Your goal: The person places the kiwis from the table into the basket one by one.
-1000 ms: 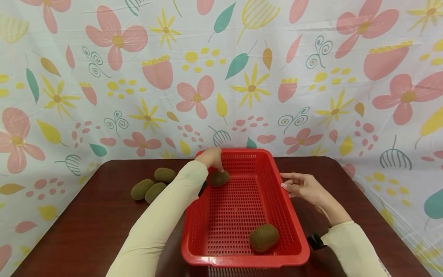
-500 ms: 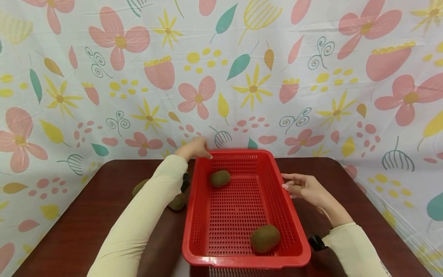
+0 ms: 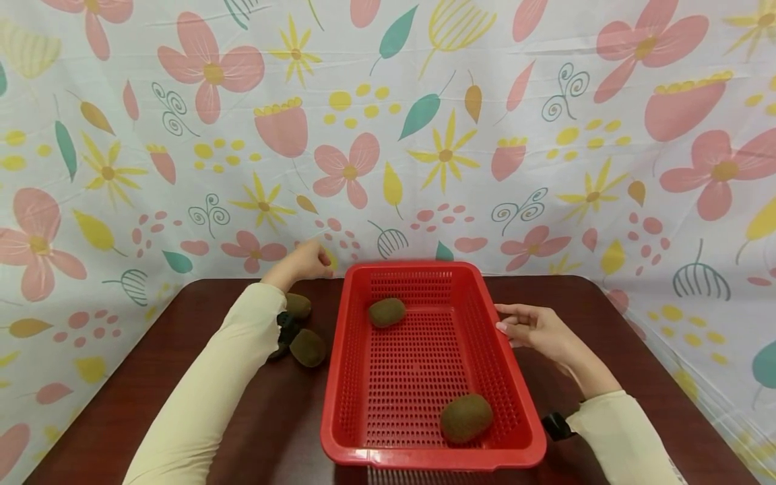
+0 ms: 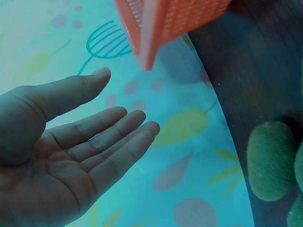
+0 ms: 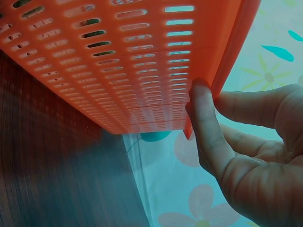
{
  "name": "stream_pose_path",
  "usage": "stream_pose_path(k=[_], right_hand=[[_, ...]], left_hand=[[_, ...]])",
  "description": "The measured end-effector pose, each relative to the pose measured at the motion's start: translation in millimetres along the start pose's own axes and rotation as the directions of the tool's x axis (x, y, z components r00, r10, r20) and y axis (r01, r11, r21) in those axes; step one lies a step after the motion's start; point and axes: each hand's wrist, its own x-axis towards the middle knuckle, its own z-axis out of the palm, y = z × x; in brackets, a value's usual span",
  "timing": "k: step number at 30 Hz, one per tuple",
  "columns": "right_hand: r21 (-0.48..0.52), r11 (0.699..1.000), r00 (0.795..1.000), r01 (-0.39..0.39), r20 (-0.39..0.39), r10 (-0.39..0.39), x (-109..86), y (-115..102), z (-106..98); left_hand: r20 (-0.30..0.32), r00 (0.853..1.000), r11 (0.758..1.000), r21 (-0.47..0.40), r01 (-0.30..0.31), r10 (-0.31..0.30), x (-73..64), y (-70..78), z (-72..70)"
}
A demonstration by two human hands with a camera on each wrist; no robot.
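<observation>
- Two kiwis point(image 3: 466, 418) in head view lie nearly crosswise inside the red basket point(image 3: 432, 459), whose long axis points to the cloth point(image 3: 388, 202).
- Left wrist: the left hand point(image 4: 71, 165) has relaxed fingers; head view hides this palm.
- Right wrist: the right hand point(image 5: 255, 175) pinches the rim.

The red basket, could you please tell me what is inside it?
On the basket floor, one kiwi lies toward the far left corner, another kiwi toward the near right. Beneath each, the floor is covered from view.
</observation>
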Motion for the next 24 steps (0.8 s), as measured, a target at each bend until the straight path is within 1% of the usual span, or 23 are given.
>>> stream_pose_path(k=[3, 7, 10, 16, 22, 24], right_hand=[[0.001, 1.0, 1.0, 0.001, -0.001, -0.001, -0.1, 0.5, -0.3], [0.001, 1.0, 1.0, 0.003, 0.001, -0.003, -0.2, 0.6, -0.2], [-0.002, 1.0, 1.0, 0.007, 0.0, -0.007, -0.3, 0.7, -0.1], [0.001, 1.0, 1.0, 0.009, -0.003, -0.009, -0.9, 1.4, 0.6], [0.0, 1.0, 1.0, 0.005, -0.008, -0.005, -1.1, 1.8, 0.7], [0.0, 1.0, 1.0, 0.005, -0.009, -0.005, -0.9, 1.9, 0.5]], left_hand=[[-0.017, 0.999, 0.999, -0.005, 0.047, -0.047, -6.4, -7.4, -0.6], [-0.031, 0.997, 0.997, 0.012, 0.074, -0.073, -13.0, -19.9, -0.8], [-0.014, 0.996, 0.997, -0.005, 0.083, -0.083, -16.1, -31.2, 0.8], [0.023, 0.993, 0.992, -0.047, 0.121, -0.12, -17.5, -55.7, 10.7], [0.023, 0.992, 0.992, -0.01, 0.126, -0.126, -20.7, -71.8, 20.9], [0.044, 0.99, 0.991, -0.007, 0.136, -0.135, -21.9, -75.4, 24.3]])
